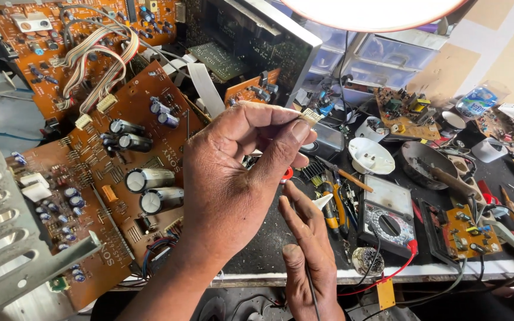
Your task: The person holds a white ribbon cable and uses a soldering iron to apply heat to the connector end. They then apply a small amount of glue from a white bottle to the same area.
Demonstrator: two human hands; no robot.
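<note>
Pinching a small pale connector [311,116], the left hand's [233,178] fingers [295,134] close; the right hand [307,255] grips a thin probe [312,291].

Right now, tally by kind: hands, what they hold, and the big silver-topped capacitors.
Left hand, right hand: 2
Small tan ribbed connector, pinched by left: 1
Thin black probe lead, in right: 1
Large silver-topped cylindrical capacitors: 2
Total: 6

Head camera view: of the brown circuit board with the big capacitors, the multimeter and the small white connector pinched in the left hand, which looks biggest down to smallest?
1. Brown circuit board
2. Multimeter
3. White connector, smallest even though the left hand holds it nearer the camera.
</note>
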